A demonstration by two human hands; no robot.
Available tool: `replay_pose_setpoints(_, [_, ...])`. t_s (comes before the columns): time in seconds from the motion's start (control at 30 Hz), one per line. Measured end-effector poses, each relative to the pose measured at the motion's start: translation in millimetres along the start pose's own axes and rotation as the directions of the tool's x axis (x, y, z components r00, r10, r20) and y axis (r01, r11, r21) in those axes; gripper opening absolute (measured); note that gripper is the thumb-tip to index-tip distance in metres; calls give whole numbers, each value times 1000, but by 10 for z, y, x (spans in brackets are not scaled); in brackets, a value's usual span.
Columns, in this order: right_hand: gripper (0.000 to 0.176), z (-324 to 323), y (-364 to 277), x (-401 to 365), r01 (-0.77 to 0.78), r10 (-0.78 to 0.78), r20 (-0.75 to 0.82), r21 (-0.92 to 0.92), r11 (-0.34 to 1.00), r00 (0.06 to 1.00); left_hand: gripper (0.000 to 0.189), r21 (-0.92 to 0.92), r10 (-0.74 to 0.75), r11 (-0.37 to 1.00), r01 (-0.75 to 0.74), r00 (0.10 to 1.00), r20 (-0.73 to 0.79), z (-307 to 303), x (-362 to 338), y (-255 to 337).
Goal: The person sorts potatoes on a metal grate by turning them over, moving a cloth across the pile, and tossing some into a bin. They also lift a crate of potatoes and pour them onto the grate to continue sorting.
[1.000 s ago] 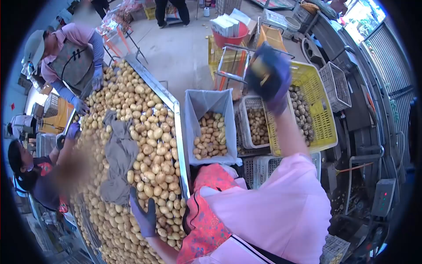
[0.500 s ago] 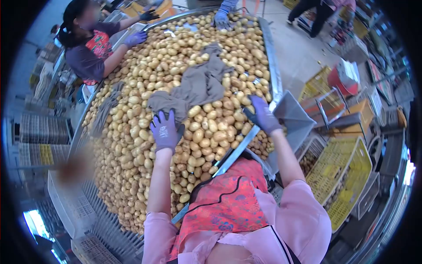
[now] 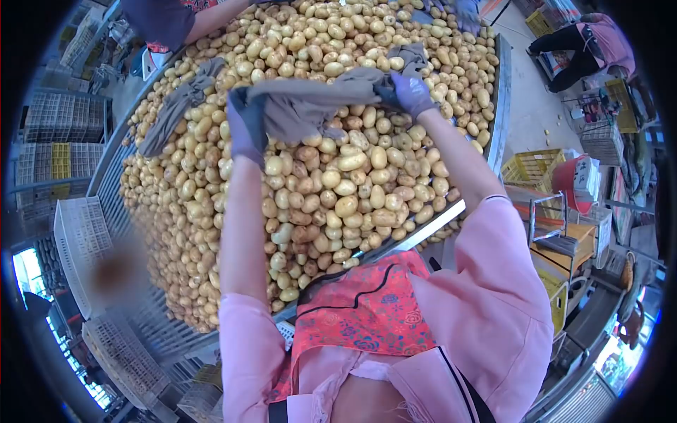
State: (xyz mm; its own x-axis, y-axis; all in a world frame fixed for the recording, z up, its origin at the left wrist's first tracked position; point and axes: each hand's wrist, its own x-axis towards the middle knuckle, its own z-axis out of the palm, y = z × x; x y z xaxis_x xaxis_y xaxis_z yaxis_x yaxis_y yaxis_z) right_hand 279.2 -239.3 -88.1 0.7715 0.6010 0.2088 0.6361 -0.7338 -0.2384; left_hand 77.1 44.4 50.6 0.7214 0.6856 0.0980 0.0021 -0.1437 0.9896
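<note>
The big grey soft cloth (image 3: 310, 106) hangs in the air over the middle of the pile, stretched between the person's two hands; the left hand (image 3: 247, 125), in a purple-blue glove, is closed tight on one end; the right hand (image 3: 411, 94), in the same kind of glove, is closed tight on the other end; both ends are lifted, and the middle sags down close to the small yellow-brown potatoes (image 3: 338, 190); I cannot tell if it touches them

From where I stand the lifting looks mostly done, since the cloth is off the heap and gripped at both ends; it has not been put down anywhere; a second grey cloth (image 3: 176, 106) lies flat on the potatoes, off to the left hand's side, with no one touching it

The potatoes fill the long table right up to its shiny metal rim (image 3: 502, 84); a co-worker in a dark top (image 3: 166, 17) leans in at the far side, well apart from the cloth; white plastic crates (image 3: 77, 233) stand beside the table on the left; a yellow plastic crate (image 3: 529, 166) and a red bucket (image 3: 568, 176) sit on the floor to the right; nothing blocks the hands, but the heap is high and rolls easily
</note>
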Motion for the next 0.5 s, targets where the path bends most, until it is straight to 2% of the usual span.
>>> replay_pose_setpoints(0.03, [32, -80, 134, 78, 3, -6, 29, 122, 993, 1000, 31, -263, -76, 962, 80, 997, 26, 1, 137, 72])
replay_pose_setpoints(0.07, [30, -540, -41, 5, -81, 86, -7, 285, 955, 996, 33, -335, -51, 940, 62, 998, 42, 23, 187, 280])
replay_pose_setpoints(0.1, [29, -1035, -244, -69, -140, 178, -43, 448, 883, 983, 42, -249, 66, 967, -62, 998, 10, -54, 353, 254])
replay_pose_setpoints(0.13, [28, -1072, -74, -65, -113, 211, -218, 389, 914, 953, 40, 84, 254, 964, -253, 967, 7, -61, 271, 600])
replay_pose_setpoints(0.17, [26, -1383, -113, -176, -186, 295, -148, 501, 845, 944, 32, 40, 425, 903, -428, 903, 62, -134, 284, 709])
replay_pose_setpoints(0.2, [24, -1667, -168, -349, -133, 284, -207, 540, 831, 936, 29, 327, 562, 745, -582, 811, 162, -206, 209, 946])
replay_pose_setpoints(0.23, [24, -1790, -161, -574, -109, 266, -332, 424, 899, 905, 26, 556, 639, 480, -678, 705, 308, -307, 71, 1190])
replay_pose_setpoints(0.27, [25, -1906, -152, -797, -120, 262, -284, 432, 894, 922, 26, 549, 658, 356, -756, 620, 428, -427, -70, 1344])
replay_pose_setpoints(0.3, [20, -1934, -218, -1065, -141, 322, -274, 523, 840, 906, 25, 523, 652, 230, -820, 529, 543, -580, -250, 1436])
replay_pose_setpoints(0.33, [13, -1953, -290, -1343, -164, 362, -210, 617, 770, 908, 27, 569, 480, 158, -807, 567, 670, -779, -440, 1441])
replay_pose_setpoints(0.37, [9, -1821, -285, -1625, -243, 399, -157, 578, 779, 904, 29, 596, 291, 75, -800, 589, 754, -932, -639, 1423])
replay_pose_setpoints(0.4, [7, -1542, -212, -1960, -210, 363, -226, 506, 837, 904, 31, 672, 75, 124, -730, 682, 728, -976, -903, 1401])
replay_pose_setpoints(0.43, [12, -1548, -438, -2129, -255, 419, -134, 617, 744, 898, 33, 744, -143, 150, -651, 730, 668, -1003, -1150, 1329])
replay_pose_setpoints(0.47, [25, -1353, -497, -2327, -370, 392, 19, 370, 852, 920, 36, 731, -206, 123, -671, 703, 681, -1085, -1332, 1093])
replay_pose_setpoints(0.5, [37, -999, -514, -2595, -323, 349, -37, 302, 897, 936, 38, 712, -274, 96, -696, 669, 691, -1177, -1498, 801])
